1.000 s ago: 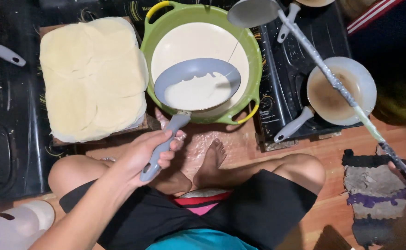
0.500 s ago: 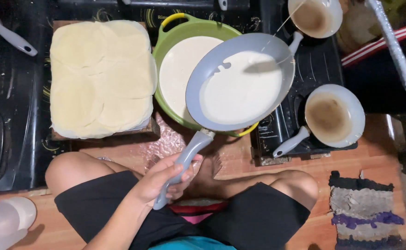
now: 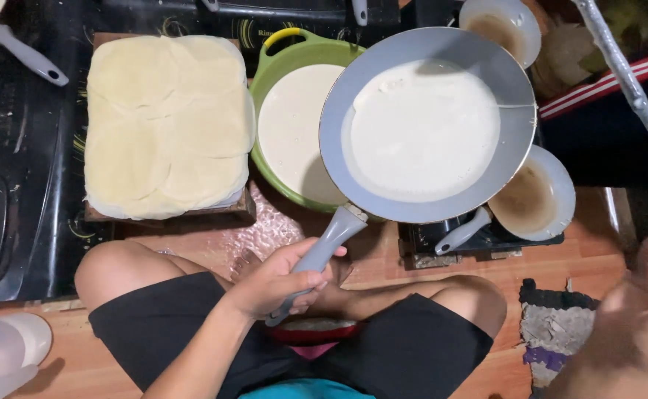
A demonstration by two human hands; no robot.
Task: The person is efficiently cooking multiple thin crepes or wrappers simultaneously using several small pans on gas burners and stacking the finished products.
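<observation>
The left hand (image 3: 278,284) is curling its fingers in a closed grip before the crossed bare legs, forearm stretching up from below, while the right hand (image 3: 638,318) is hovering blurred at the right edge.

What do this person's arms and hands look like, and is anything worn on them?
Both are bare. The left hand and its forearm show no sleeve, glove, ring, watch or bracelet as far as this view shows. The right hand sits blurred at the picture's edge; it also looks bare, though details are hard to tell. No markings are visible on either.
</observation>
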